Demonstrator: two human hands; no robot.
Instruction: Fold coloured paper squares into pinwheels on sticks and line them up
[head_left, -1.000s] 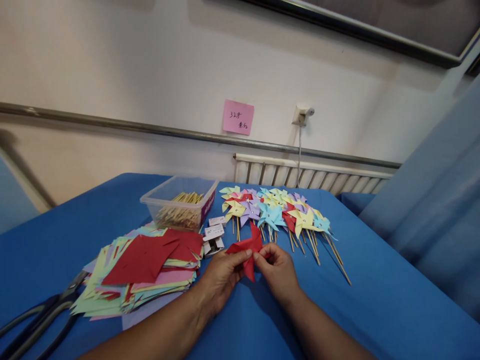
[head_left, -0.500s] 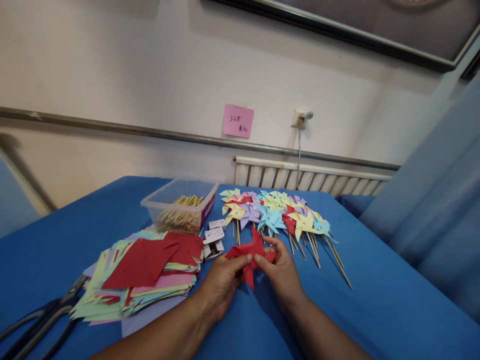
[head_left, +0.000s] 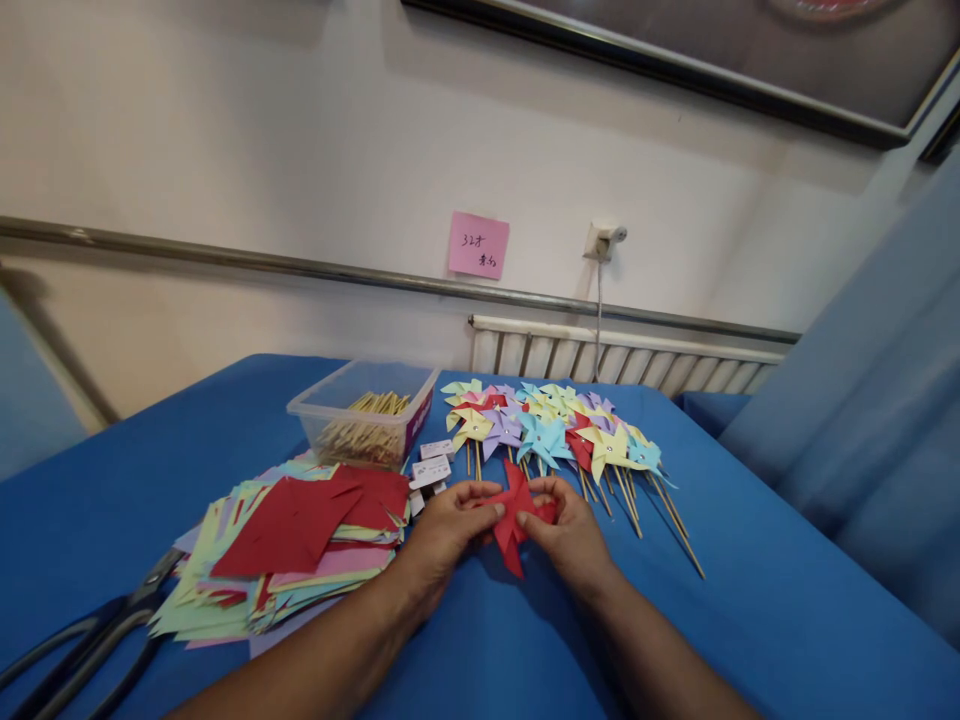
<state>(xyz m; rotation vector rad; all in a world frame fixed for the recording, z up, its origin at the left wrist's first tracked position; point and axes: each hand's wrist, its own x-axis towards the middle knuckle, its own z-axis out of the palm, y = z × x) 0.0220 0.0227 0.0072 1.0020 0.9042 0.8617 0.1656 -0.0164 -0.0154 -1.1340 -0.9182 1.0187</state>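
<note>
two hands pinch a folded red paper pinwheel (head_left: 514, 518) just above a blue-covered table (head_left: 750, 600).

the left hand (head_left: 444, 530) closes thumb and fingertips on the pinwheel's left edge, and the right hand (head_left: 571, 530) grips its right side, fingers curled over a folded point; both hands are closed on the paper, which sits between them with one red tip pointing down toward the person. just beyond the grip lies a spread of finished pinwheels (head_left: 555, 430) in yellow, blue, purple and red on wooden sticks. left of the grip sits a stack of cut coloured paper squares (head_left: 292, 545), red on top, with small white boxes (head_left: 431, 468) between. a clear tub of sticks (head_left: 367, 415) stands farther back, and black scissors (head_left: 90, 640) lie at the far left.
</note>
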